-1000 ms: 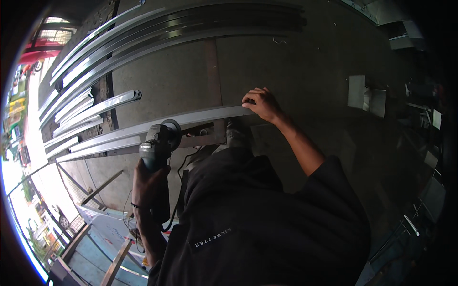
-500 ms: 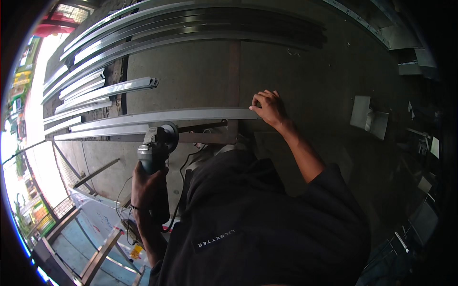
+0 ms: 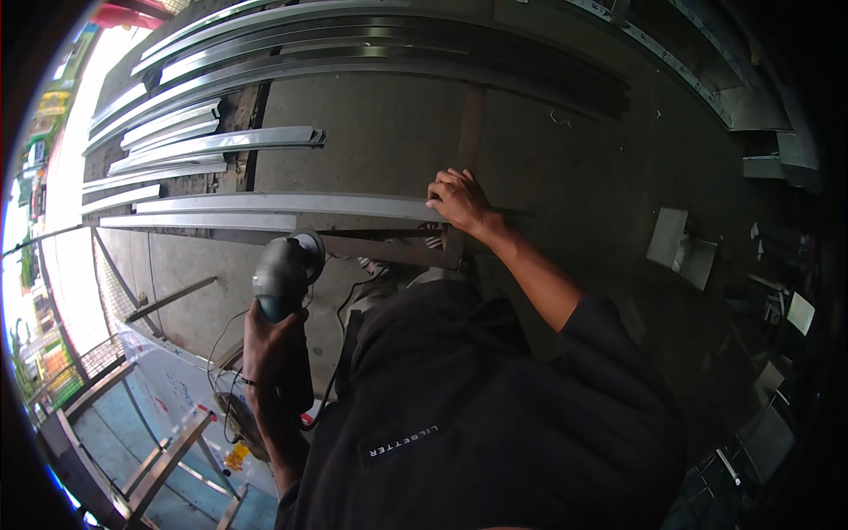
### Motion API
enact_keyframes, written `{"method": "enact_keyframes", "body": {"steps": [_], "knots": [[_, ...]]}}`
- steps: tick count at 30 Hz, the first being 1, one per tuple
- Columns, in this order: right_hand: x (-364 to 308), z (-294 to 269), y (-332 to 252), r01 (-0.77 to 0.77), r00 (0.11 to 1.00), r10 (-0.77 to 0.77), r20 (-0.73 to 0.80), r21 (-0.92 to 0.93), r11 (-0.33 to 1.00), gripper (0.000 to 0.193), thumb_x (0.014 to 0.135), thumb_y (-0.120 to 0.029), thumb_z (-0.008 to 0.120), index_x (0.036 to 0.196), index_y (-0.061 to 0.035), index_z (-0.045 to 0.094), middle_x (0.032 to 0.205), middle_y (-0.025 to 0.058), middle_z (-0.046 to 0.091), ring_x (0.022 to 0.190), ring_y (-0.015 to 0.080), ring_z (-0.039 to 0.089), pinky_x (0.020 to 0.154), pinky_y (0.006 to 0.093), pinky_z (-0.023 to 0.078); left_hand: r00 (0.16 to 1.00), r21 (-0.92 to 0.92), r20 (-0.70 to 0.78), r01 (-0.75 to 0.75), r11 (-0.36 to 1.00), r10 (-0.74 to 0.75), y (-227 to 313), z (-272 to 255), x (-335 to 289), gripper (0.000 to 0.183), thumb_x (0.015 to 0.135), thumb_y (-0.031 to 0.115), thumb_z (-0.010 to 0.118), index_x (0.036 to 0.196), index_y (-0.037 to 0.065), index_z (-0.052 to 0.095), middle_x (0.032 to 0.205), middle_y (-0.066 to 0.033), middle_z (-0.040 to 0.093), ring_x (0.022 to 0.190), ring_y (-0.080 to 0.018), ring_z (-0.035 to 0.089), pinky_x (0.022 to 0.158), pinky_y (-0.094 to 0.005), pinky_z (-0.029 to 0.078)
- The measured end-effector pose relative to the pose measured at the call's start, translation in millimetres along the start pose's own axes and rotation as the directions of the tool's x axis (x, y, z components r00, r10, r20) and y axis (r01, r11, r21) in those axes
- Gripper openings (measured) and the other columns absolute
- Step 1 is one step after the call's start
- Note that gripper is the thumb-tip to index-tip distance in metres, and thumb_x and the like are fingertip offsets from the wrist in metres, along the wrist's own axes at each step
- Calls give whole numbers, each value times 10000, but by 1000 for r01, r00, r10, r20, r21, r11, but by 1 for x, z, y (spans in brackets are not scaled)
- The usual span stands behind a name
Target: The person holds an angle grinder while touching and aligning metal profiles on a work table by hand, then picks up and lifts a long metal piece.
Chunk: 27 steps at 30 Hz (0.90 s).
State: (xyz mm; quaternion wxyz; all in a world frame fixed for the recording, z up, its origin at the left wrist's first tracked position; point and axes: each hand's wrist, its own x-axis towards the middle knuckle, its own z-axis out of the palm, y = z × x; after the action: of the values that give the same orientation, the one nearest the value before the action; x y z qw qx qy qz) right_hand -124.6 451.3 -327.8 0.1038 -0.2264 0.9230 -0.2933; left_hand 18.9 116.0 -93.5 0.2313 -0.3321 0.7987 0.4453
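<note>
My left hand (image 3: 269, 340) is closed around the body of an angle grinder (image 3: 279, 278), its disc (image 3: 309, 254) toward the upper right. The disc is close to the near edge of the metal bars; whether it touches them I cannot tell. A long silvery metal bar (image 3: 291, 204) runs across in front of me. My right hand (image 3: 459, 201) is curled over this bar toward its right part, fingers bent and pressed on it. A shorter bar (image 3: 194, 223) lies along its near side.
Several long metal profiles (image 3: 371, 64) lie beyond, with shorter profiles (image 3: 221, 141) at the left. Below the bar is a brown metal support (image 3: 389, 251). A dark cord (image 3: 343, 309) hangs beside my body. Bent sheet pieces (image 3: 680, 247) lie on the floor at right.
My right hand has moved left along the long bar. The grinder has rolled in my left hand, so its rounded housing faces up more. The whole view has shifted slightly.
</note>
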Motion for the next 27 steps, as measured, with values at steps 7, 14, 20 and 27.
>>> {"method": "enact_keyframes", "body": {"steps": [7, 14, 20, 27], "knots": [[0, -7, -7, -53, 998, 55, -37, 47, 997, 149, 832, -202, 822, 857, -108, 710, 952, 43, 661, 1049, 257, 664, 957, 454, 453, 998, 4, 20, -58, 998, 58, -6, -1, 13, 420, 802, 176, 821, 1120, -42, 653, 875, -82, 703, 738, -147, 662, 674, -307, 543], [-2, -12, -3, -56, 986, 77, -149, 137, 989, 128, 848, -216, 807, 877, -120, 727, 966, 17, 670, 1020, 248, 666, 935, 431, 445, 998, 9, 19, -56, 998, 55, 5, 3, 14, 414, 802, 173, 801, 1122, -43, 651, 886, -77, 697, 754, -138, 650, 685, -305, 537], [16, 17, -12, -33, 997, 39, -67, 90, 995, 129, 872, -243, 780, 846, -122, 745, 923, 15, 679, 1032, 247, 662, 941, 433, 434, 998, -19, 0, -66, 998, 66, 3, 1, 12, 407, 801, 174, 800, 1108, -40, 640, 851, -66, 682, 724, -134, 643, 657, -309, 534], [19, 14, -22, -56, 996, 63, -60, 112, 992, 126, 851, -237, 801, 840, -125, 743, 903, 25, 678, 1049, 244, 656, 929, 428, 429, 998, -74, -68, -13, 997, 8, -7, -13, 2, 369, 827, 173, 791, 1092, -24, 627, 778, -66, 660, 623, -155, 663, 567, -325, 547]]}}
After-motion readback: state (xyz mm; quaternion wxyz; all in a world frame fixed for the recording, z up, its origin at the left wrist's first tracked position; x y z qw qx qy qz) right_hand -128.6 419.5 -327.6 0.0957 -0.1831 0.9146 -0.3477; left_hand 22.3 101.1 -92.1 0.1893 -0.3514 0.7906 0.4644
